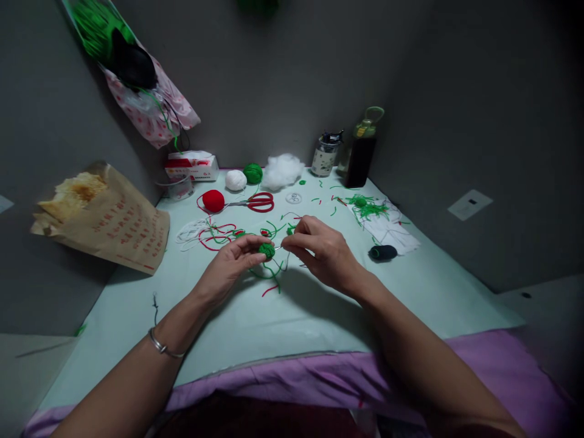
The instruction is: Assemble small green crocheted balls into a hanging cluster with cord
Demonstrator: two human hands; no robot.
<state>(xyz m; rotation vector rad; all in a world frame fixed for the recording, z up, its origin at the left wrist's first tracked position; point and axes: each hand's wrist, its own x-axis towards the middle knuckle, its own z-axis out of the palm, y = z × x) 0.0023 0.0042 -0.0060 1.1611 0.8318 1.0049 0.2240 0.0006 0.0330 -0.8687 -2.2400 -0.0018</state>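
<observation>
My left hand (235, 260) pinches a small green crocheted piece (266, 250) over the middle of the table. Close on its right, my right hand (319, 246) is closed on a thin metal tool (279, 247) whose tip points at the green piece. Whether the tool is a needle or a hook is too small to tell. Green strands and a short red strand (270, 291) lie beneath and around the hands. Just behind my fingers are small red and green pieces (264, 233).
Red-handled scissors (261, 202), a red yarn ball (213, 201), white yarn (236, 180), green yarn (252, 173) and white stuffing (283, 171) lie behind. A paper bag (132, 228) stands left. A bottle (360, 159), a jar (325, 157) and a dark roll (382, 252) are right.
</observation>
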